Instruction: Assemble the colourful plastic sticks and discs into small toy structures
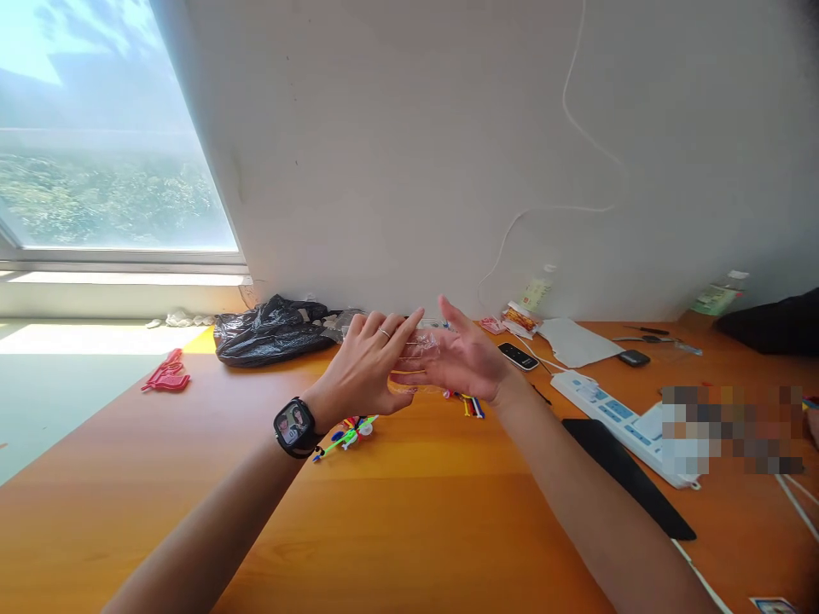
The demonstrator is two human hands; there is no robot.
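My left hand point(366, 365), with a watch point(294, 426) on the wrist and a ring on one finger, holds a clear plastic bag point(423, 344) above the table. Its fingers lie over the bag and its thumb sits below. Facing it, my right hand point(470, 354) is open, palm turned up, thumb raised and fingers stretched flat against the plastic. Part of the bag is hidden by the left fingers. Beneath the left hand, a small colourful plastic toy piece point(349, 433) with a green rod lies on the table. More coloured plastic pieces point(470, 403) lie below the right hand.
A black plastic bag point(275, 333) and a red plastic toy piece point(167, 373) lie on the left of the wooden table point(358, 529). To the right are a power strip point(618, 418), a black flat object point(624, 473), a small black device point(518, 356) and white paper point(579, 341).
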